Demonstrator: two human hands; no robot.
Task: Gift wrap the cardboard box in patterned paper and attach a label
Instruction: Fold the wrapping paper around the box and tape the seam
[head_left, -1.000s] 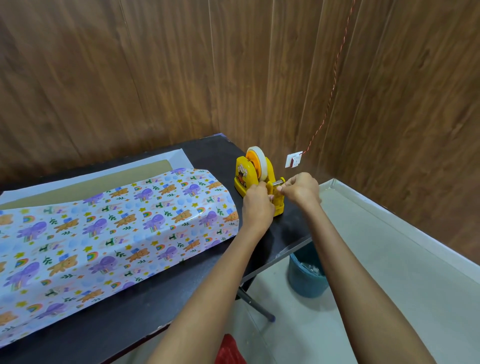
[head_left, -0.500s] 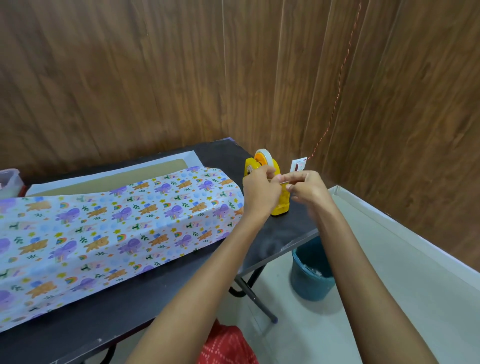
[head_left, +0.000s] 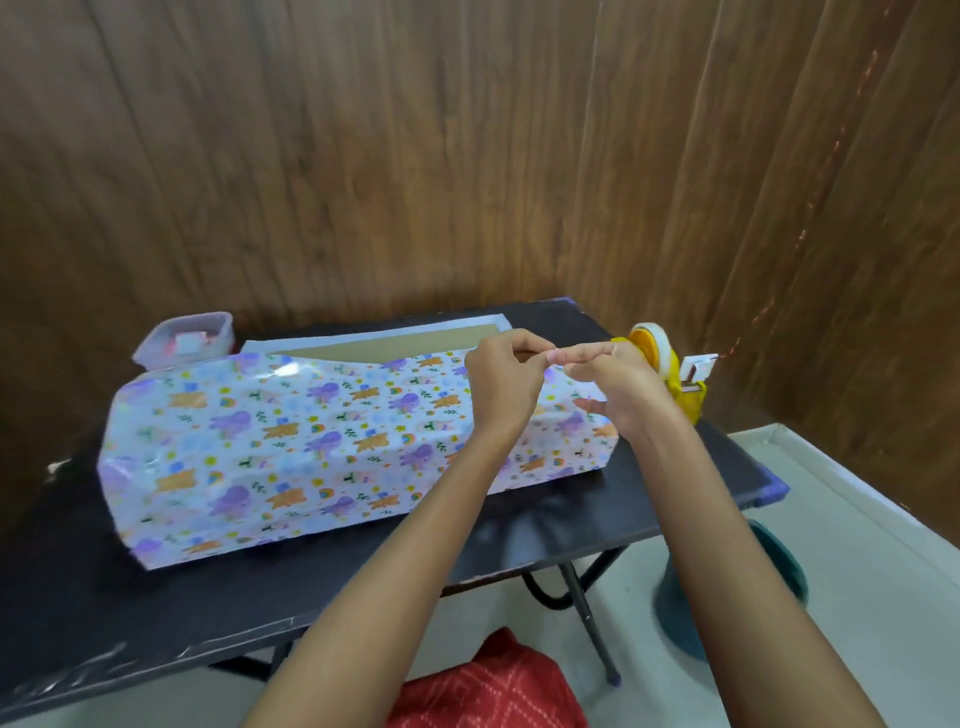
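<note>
Patterned paper (head_left: 322, 447) overhangs cardboard box (head_left: 384, 344) ends.

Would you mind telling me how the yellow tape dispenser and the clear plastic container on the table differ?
The tape dispenser is opaque yellow, while the plastic container is see-through. The dispenser stands at the table's right end behind the hands; the container sits at the far left, beyond the wrapped box. Both rest on the black table.

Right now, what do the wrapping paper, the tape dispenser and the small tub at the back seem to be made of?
The wrapping paper looks like glossy coated paper: glare patches and soft creases. The tape dispenser appears to be moulded yellow plastic, smooth, uniform in colour. The small tub seems translucent plastic, since its contents show dimly through the walls. The tabletop is matte black; material unclear.
</note>
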